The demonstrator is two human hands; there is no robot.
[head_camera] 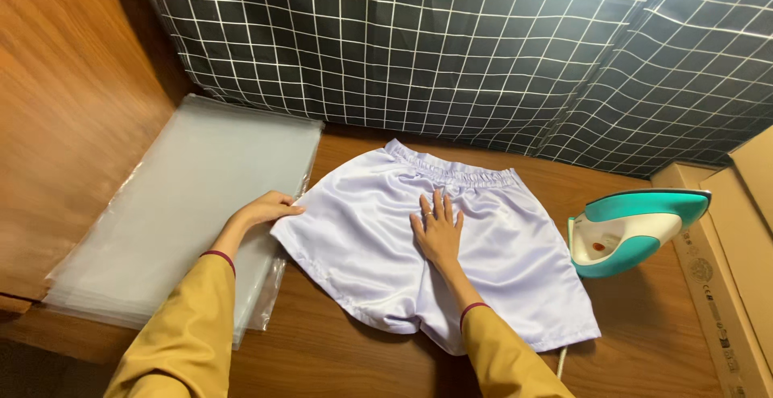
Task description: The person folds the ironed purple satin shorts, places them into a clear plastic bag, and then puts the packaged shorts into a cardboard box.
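Pale lilac satin shorts point(362, 245) with an elastic waistband lie spread flat on a wooden table point(338, 354), waistband toward the far side. My right hand point(437, 229) rests flat on the middle of the shorts, fingers apart, just below the waistband. My left hand point(264, 209) pinches the left leg's outer edge where the fabric meets a stack of clear plastic bags point(193, 197). Both arms wear mustard-yellow sleeves with dark red cuffs.
A teal and white clothes iron point(632, 229) stands on its heel at the right, its cord trailing toward the table's front. A cardboard box point(725, 285) sits at the far right. A black curtain with a white grid point(451, 52) hangs behind. A wooden panel stands at the left.
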